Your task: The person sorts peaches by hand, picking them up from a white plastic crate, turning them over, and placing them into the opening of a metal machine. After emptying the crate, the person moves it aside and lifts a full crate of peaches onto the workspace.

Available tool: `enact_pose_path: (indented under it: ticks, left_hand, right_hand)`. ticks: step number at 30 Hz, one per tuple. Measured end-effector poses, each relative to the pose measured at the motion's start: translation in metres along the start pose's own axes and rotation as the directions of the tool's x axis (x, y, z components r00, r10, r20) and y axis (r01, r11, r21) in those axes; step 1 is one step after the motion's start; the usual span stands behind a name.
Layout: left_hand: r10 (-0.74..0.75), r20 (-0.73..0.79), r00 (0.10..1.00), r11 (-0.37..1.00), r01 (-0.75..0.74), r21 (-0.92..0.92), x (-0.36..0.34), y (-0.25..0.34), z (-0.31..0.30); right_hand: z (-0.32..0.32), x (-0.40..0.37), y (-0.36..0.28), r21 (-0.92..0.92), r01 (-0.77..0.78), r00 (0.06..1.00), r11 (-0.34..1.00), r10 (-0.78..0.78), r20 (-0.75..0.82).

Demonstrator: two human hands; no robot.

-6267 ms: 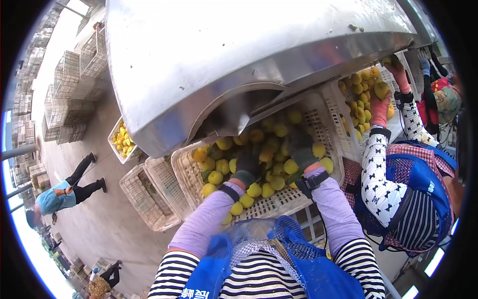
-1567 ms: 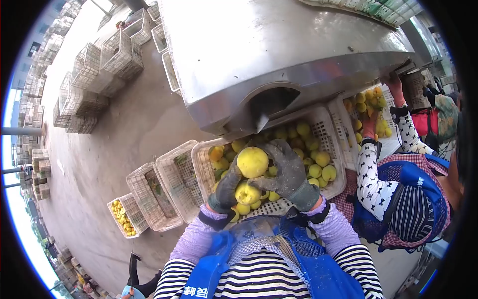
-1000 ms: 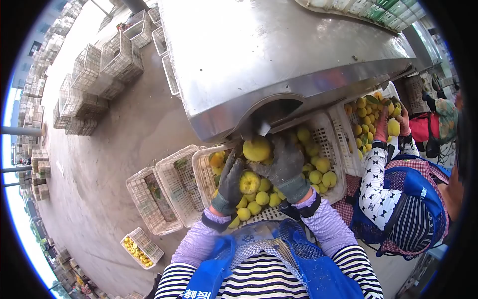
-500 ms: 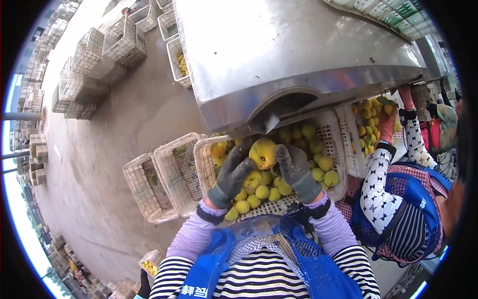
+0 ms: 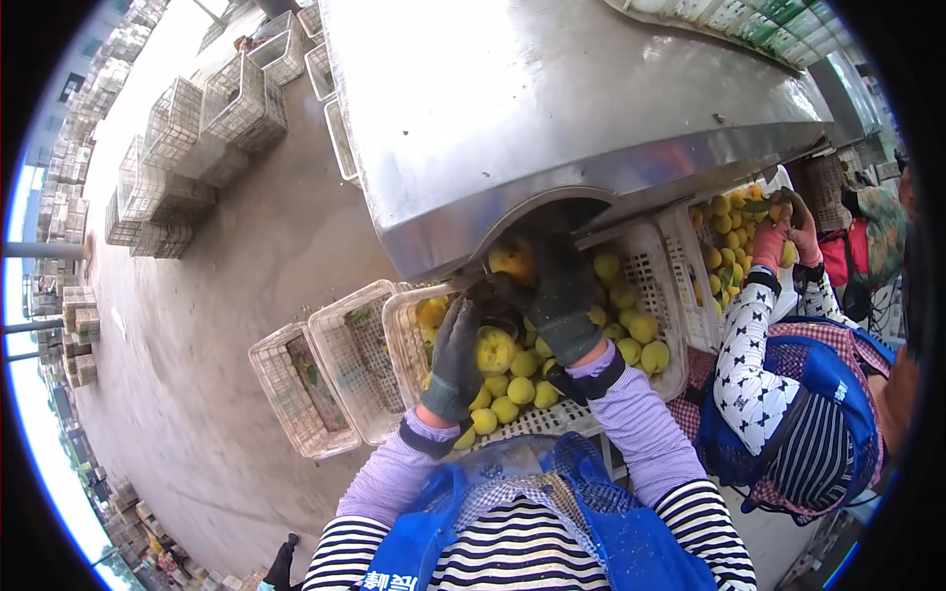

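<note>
My right hand point(image 5: 564, 300), in a dark grey glove, grips a yellow peach point(image 5: 511, 260) at the arched recess point(image 5: 552, 212) in the metal housing's front. The fingers lie along the peach's right side, and their tips are in shadow. Lower and to the left, my gloved left hand point(image 5: 455, 357) hovers over a white plastic crate point(image 5: 399, 335), its fingers stretched forward and apart from that peach. Beside it lies a larger yellow-green peach point(image 5: 495, 351) with a rough surface. Several smaller green-yellow peaches point(image 5: 520, 390) fill the crate around both hands.
A broad metal housing point(image 5: 552, 89) stands over the crate's far side. Two crates point(image 5: 305, 389) sit on the floor to the left, with stacked crates point(image 5: 163, 182) farther off. At right, a co-worker's gloved hands point(image 5: 783, 234) are above another crate of yellow peaches point(image 5: 727, 236).
Both hands were at the peach; now my right hand has carried it forward to the recess. My left hand has let go and drawn back slightly. The co-worker's hands have come together.
</note>
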State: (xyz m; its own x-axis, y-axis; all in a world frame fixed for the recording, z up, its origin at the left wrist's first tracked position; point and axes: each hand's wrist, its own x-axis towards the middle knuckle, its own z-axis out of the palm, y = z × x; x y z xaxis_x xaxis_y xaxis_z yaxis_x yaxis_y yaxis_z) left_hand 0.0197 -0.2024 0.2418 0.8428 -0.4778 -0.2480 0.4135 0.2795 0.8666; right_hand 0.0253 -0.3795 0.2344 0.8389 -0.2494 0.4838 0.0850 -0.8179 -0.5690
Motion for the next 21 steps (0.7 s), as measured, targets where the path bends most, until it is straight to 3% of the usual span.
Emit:
enact_pose_path:
  ticks: [2, 5, 10, 12, 14, 17, 20, 21]
  left_hand:
    - [-0.048, 0.004, 0.999, 0.992, 0.048, -0.120, -0.002, -0.001, -0.003]
    - [0.044, -0.015, 0.999, 0.998, -0.043, 0.049, 0.000, 0.001, -0.001]
    - [0.180, -0.008, 0.984, 0.912, -0.164, 0.377, -0.009, 0.003, 0.000]
    - [0.238, 0.032, 0.971, 0.858, -0.226, 0.461, -0.004, 0.007, 0.004]
    - [0.303, 0.067, 0.951, 0.813, -0.294, 0.502, -0.001, 0.010, 0.009]
    - [0.371, 0.128, 0.920, 0.737, -0.375, 0.562, -0.003, 0.011, 0.014]
    - [0.351, 0.087, 0.932, 0.819, -0.350, 0.454, 0.000, 0.010, 0.021]
    - [0.247, -0.025, 0.969, 0.951, -0.237, 0.199, -0.003, 0.009, 0.021]
  right_hand:
    - [0.002, 0.001, -0.003, -0.077, -0.012, 0.999, 0.997, 0.014, 0.029]
    - [0.008, 0.011, 0.001, -0.015, 0.049, 0.998, 0.999, -0.050, -0.041]
    - [0.013, 0.044, 0.016, 0.197, -0.148, 0.952, 0.969, 0.086, 0.294]
    - [-0.012, 0.047, 0.008, 0.207, -0.179, 0.940, 0.962, 0.105, 0.326]
    - [-0.038, 0.019, -0.013, 0.180, -0.154, 0.958, 0.972, 0.102, 0.269]
    - [-0.038, -0.032, -0.027, 0.211, 0.018, 0.941, 0.977, -0.088, 0.327]
    - [-0.036, -0.037, -0.031, 0.197, -0.026, 0.981, 0.980, -0.013, 0.195]
    - [-0.035, -0.035, -0.030, 0.118, -0.073, 0.974, 0.990, 0.046, 0.220]
